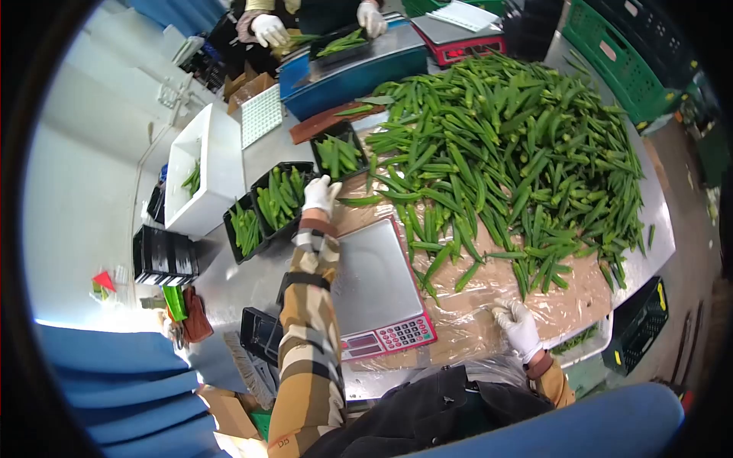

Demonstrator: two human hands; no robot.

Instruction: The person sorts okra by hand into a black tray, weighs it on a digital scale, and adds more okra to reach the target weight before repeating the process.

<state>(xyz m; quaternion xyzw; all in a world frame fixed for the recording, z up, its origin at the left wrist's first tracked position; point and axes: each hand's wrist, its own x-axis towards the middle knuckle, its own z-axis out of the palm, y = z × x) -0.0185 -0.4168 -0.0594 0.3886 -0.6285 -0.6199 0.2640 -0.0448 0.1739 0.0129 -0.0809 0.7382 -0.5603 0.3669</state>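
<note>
My left hand (321,195), in a white glove, reaches forward to the near rim of a black tray of okra (338,155). Its fingers are bent against that rim, and part of the grip is hidden. Just left of it stands another black tray of okra (279,200), with a third black tray (245,230) beyond that. Below the left forearm lies a red-framed digital scale (374,275), its metal plate bare. My right hand (519,330), also gloved, rests near the table's front edge over plastic film, fingers loosely apart and holding nothing. A large okra heap (504,153) lies ahead of it.
Across the table a person's gloved hands (270,30) are by another okra tray (340,47) at a blue-sided machine (355,80). A second scale (458,38) stands there. At left are a white bin (208,172) and stacked black trays (164,256). Green crates (618,65) stand at right.
</note>
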